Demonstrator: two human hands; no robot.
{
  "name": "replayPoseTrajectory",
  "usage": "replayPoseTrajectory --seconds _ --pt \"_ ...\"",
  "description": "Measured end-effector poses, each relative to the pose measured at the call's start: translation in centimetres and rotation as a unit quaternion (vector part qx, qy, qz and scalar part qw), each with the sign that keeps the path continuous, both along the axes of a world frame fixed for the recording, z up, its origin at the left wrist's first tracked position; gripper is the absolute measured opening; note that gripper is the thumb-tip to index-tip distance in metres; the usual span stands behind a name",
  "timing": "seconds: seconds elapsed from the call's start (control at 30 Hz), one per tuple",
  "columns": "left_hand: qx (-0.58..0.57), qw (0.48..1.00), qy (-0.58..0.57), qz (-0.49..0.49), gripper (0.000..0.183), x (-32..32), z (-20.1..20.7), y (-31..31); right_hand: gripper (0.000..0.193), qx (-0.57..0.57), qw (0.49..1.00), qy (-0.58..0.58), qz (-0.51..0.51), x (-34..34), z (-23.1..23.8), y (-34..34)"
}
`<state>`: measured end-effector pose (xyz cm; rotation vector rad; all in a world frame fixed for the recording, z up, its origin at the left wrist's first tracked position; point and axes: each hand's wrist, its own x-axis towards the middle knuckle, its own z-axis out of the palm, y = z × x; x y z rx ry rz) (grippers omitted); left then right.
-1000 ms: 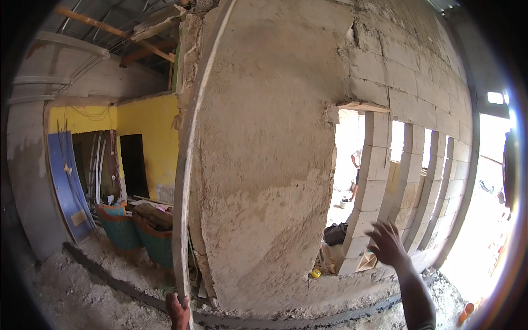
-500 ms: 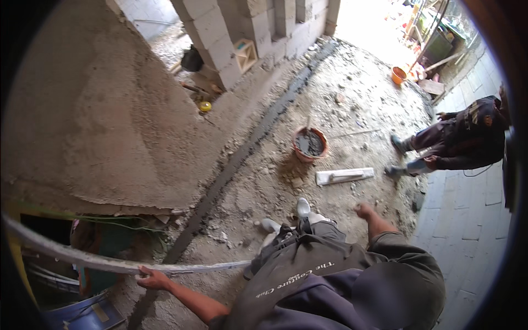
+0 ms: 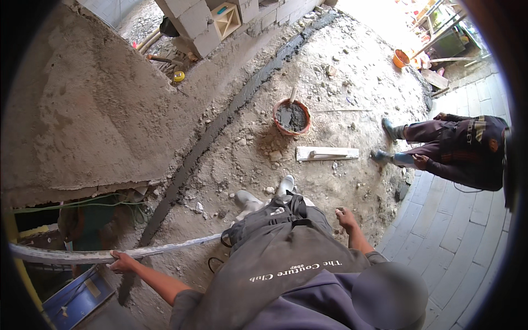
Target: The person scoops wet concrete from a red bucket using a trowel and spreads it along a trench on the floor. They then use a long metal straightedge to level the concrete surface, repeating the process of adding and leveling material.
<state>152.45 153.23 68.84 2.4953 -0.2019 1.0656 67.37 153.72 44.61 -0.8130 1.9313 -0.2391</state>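
My left hand [image 3: 124, 262] is wrapped round a long pale bar [image 3: 60, 256], which looks curved in this wide view. The bar crosses above a dark strip of wet mortar [image 3: 190, 165] on the ground, and its right end goes out of sight by my clothing. Off to my right side, my right hand [image 3: 346, 217] hangs with its fingers curled, and nothing shows in it. Ahead of my boots [image 3: 247, 203] lies a white float [image 3: 338, 153] with a handle on top. Beyond it stands an orange bucket [image 3: 281, 130] of grey mortar with a tool handle [image 3: 293, 94] sticking up.
At the right, another person [image 3: 456, 143] in dark clothes and boots stands by a grey block wall [image 3: 440, 231]. A second orange bucket [image 3: 401, 58] is far right. A wooden box [image 3: 226, 22], a yellow tape measure [image 3: 179, 76] and a blue tray [image 3: 80, 297] lie leftward. Rubble covers the ground.
The view has shifted, so the bucket and float appear farther left. My left hand still grips the bar, and my right hand appears closer to my body.
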Motion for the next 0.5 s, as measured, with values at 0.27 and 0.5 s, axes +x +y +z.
replayPoseTrajectory --seconds 0.27,0.5 --pt "0.053 0.990 0.116 0.064 0.090 -14.4 -1.3 -12.1 0.030 -0.046 0.995 0.027 -0.089 -10.5 2.1 -3.9" --pt "0.290 0.845 0.399 -0.205 0.078 -32.3 -16.9 -25.7 0.031 -0.064 0.992 0.101 -0.039 -15.7 -2.6 -0.1"
